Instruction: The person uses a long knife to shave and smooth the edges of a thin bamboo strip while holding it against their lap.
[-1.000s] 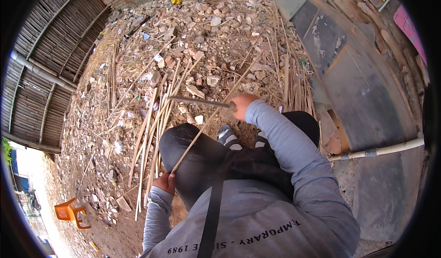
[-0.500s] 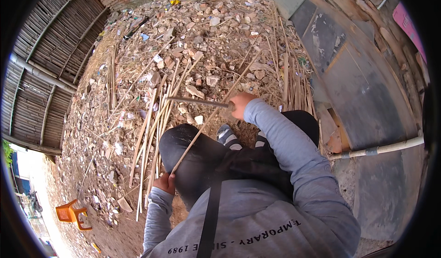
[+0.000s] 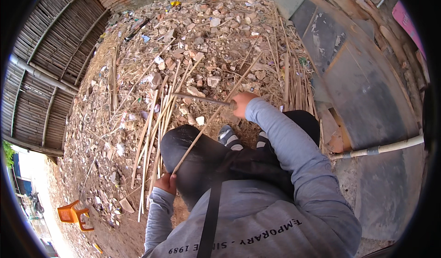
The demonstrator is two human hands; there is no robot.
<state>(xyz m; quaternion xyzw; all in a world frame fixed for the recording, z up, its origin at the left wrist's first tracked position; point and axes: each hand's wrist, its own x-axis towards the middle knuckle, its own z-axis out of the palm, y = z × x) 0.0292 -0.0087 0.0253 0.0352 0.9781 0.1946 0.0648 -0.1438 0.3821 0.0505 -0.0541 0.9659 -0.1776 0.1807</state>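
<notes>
Tan, long, slender wooden strip (image 3: 198,138) pinched at near end in left hand (image 3: 166,183), slanting away rightward over black-trousered knee (image 3: 177,142); dark, narrow blade (image 3: 202,98) gripped in right hand (image 3: 243,103), pointing left across strip.

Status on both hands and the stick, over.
Left hand gripping stick; right hand, bladed tool. Stick slants across left thigh. Loose strips beyond left knee.

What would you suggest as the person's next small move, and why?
Perhaps draw the blade-like tool slowly along the long thin strip: the right hand holds the tool crossing it, while the left hand grips its near end, beside the leg.
</notes>
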